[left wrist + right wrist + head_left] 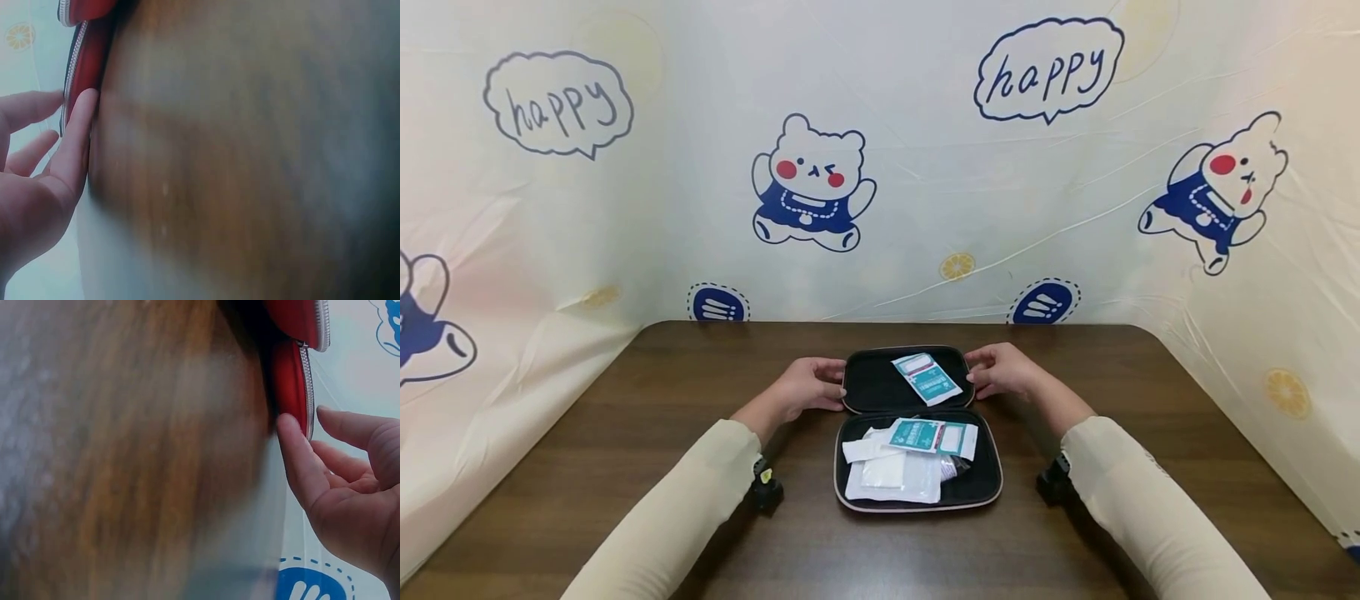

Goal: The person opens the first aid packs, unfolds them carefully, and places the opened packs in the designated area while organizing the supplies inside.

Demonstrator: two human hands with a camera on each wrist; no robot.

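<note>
A zippered case (917, 507), black inside and red outside, lies unfolded on the table with its lid half away from me. At the lid's left edge my left hand (801, 388) pinches lightly, one fingertip against the red wall in the left wrist view. On the opposite edge, my right hand (1006, 372) holds the lid (868, 383) between thumb and fingers. One teal-and-white packet (927, 379) rests in the lid. The near half contains another teal-and-white packet (917, 435), white packets (883, 471) and a partly hidden clear-wrapped item (951, 468).
The brown wooden table (662, 467) extends around the case. Behind it hangs a pale cloth (917, 183) printed with bears and speech bubbles. A dark wrist camera (767, 490) hangs under the left sleeve, another wrist camera (1054, 482) under the right.
</note>
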